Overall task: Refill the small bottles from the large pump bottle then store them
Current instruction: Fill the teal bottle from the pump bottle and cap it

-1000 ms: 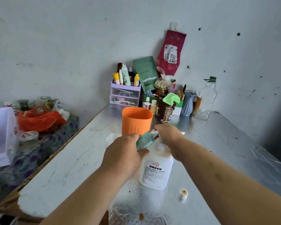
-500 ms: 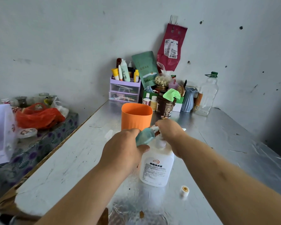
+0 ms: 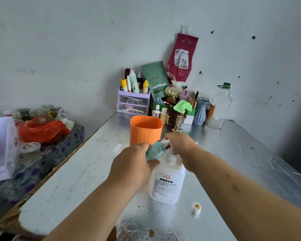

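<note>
Fingers of the left hand (image 3: 132, 164) curl round a small teal bottle (image 3: 154, 151), gripping it tilted, with its neck raised toward the head of the large pump bottle (image 3: 166, 185). The right hand (image 3: 180, 145) lies on top of that pump head, fingers bent down over it and clasping it; the spout itself is mostly hidden between the two hands.

The large pump bottle stands upright on the bench (image 3: 76, 180), its white label facing the camera. Just behind it stands an orange cup (image 3: 145, 131), mouth up. In front of it and to its right lies a small white cap (image 3: 196, 208), apart from it. Far behind the pump bottle, against the wall, sits a purple drawer organiser (image 3: 133, 101) holding tubes and bottles, and far behind to its right a clear plastic bottle (image 3: 220, 106) with a green cap. Well to the left of the pump bottle, off the bench, a red bag (image 3: 42, 129) rests on a patterned cloth.
</note>
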`<action>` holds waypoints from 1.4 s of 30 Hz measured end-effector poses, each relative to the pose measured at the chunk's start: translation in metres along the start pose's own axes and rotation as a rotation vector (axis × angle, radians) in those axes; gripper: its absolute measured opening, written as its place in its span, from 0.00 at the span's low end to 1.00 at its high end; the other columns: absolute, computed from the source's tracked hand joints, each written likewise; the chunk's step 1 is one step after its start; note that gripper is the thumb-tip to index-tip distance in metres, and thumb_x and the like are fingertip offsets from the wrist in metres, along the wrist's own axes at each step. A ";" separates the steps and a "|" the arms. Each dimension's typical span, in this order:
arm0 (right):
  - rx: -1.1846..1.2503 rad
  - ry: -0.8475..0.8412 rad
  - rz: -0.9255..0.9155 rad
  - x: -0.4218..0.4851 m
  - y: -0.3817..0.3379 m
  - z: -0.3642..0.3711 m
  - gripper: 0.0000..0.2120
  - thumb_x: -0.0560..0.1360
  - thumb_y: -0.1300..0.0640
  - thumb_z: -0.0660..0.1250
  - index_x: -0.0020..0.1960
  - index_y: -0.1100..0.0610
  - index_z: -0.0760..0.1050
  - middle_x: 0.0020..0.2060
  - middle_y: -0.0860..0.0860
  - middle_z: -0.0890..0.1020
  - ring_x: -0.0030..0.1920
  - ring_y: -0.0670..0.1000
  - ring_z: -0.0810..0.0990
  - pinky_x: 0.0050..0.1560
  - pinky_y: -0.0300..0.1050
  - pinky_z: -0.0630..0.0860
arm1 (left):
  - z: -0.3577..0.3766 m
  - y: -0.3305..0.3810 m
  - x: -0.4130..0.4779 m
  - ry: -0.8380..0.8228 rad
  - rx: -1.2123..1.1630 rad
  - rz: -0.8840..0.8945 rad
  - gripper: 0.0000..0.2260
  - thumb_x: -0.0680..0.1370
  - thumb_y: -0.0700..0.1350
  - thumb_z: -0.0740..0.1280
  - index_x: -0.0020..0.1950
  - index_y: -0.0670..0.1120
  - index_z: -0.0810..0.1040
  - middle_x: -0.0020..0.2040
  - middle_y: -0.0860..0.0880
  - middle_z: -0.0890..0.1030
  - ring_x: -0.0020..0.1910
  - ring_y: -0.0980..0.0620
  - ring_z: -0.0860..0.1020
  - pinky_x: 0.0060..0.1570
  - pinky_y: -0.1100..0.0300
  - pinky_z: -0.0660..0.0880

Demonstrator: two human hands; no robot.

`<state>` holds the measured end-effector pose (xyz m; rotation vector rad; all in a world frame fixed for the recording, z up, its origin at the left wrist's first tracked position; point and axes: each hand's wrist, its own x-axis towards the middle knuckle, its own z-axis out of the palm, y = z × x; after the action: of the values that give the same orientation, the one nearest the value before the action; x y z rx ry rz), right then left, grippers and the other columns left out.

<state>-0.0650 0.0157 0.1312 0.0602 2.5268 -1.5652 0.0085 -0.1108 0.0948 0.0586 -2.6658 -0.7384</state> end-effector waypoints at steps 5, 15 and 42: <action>-0.017 0.012 -0.016 0.003 -0.002 0.000 0.09 0.77 0.60 0.56 0.38 0.56 0.68 0.30 0.52 0.65 0.32 0.50 0.62 0.34 0.43 0.58 | -0.001 0.000 0.002 0.011 -0.001 0.008 0.13 0.75 0.57 0.70 0.56 0.54 0.76 0.53 0.53 0.80 0.48 0.50 0.78 0.45 0.56 0.74; -0.045 -0.008 -0.073 0.011 0.003 0.004 0.10 0.78 0.62 0.54 0.40 0.59 0.69 0.31 0.53 0.65 0.32 0.50 0.62 0.33 0.44 0.60 | 0.006 -0.007 0.003 0.025 -0.033 0.019 0.12 0.74 0.57 0.71 0.53 0.54 0.76 0.49 0.54 0.80 0.44 0.51 0.77 0.40 0.58 0.72; -0.070 0.000 -0.069 0.015 0.003 0.004 0.10 0.77 0.62 0.53 0.45 0.59 0.73 0.38 0.56 0.70 0.34 0.50 0.64 0.34 0.44 0.61 | 0.002 -0.005 0.003 0.010 -0.023 0.013 0.14 0.74 0.57 0.70 0.57 0.54 0.76 0.52 0.54 0.80 0.46 0.51 0.77 0.42 0.57 0.72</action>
<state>-0.0791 0.0129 0.1239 -0.0360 2.6078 -1.4992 0.0048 -0.1149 0.0919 0.0385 -2.6452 -0.7632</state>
